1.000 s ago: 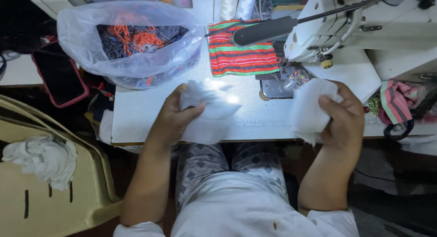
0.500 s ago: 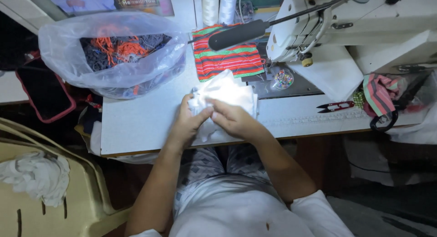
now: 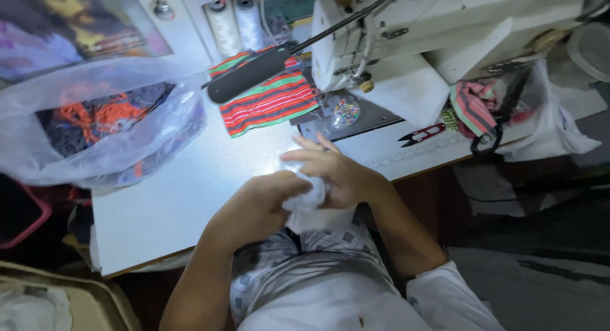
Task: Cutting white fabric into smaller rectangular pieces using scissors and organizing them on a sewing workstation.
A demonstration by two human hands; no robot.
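Where both hands [image 3: 305, 191] clutch white cloth [image 3: 312, 211], clear plastic bag [image 3: 95, 140] far left

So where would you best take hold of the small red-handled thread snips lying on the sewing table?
Take the thread snips by the red handle end, coming from above on the table-edge side. They lie flat, dark blades pointing left toward the sewing machine, handles toward open tabletop.

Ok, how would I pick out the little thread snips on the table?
Start at the white sewing machine at the table's far side. Just below its base, right of the clear dish of coloured beads, lie the thread snips. They alone have red handles and dark pointed blades.
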